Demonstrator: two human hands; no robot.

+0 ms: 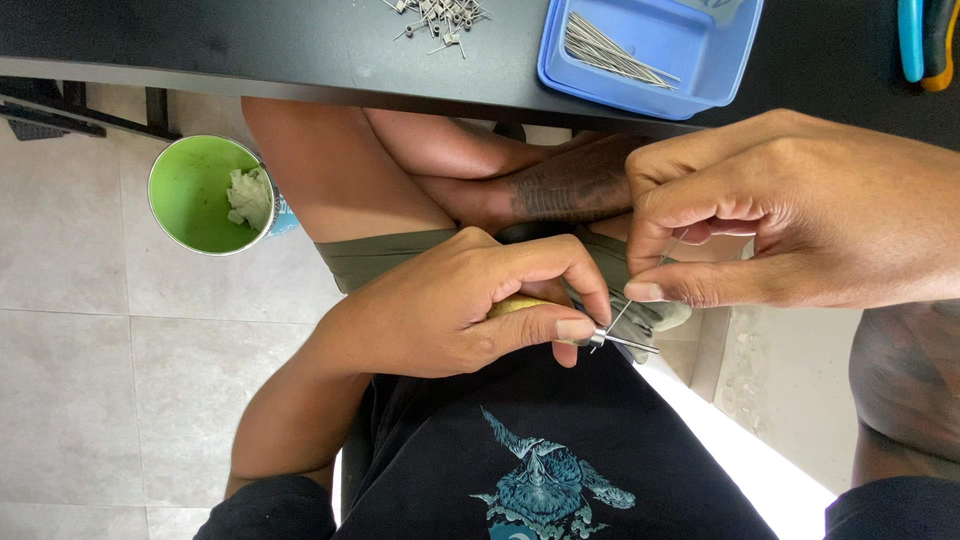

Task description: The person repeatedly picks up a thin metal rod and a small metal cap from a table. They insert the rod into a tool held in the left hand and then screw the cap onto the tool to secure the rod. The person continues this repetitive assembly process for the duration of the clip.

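My left hand [470, 305] is closed around a small tool with a yellow handle [515, 306]; its thin metal tip [625, 343] sticks out past my thumb and forefinger. My right hand [780, 210] pinches a thin metal wire [622, 315] between thumb and forefinger. The wire's lower end meets the tool's tip. Both hands hover over my lap, below the edge of a black table [250, 50]. Most of the tool is hidden inside my left fist.
A blue plastic tray [690, 60] holding several straight metal wires sits on the table, with a heap of small bent wire pieces [440, 18] to its left. Blue and yellow plier handles [925, 40] lie at the far right. A green cup [205, 195] stands on the tiled floor.
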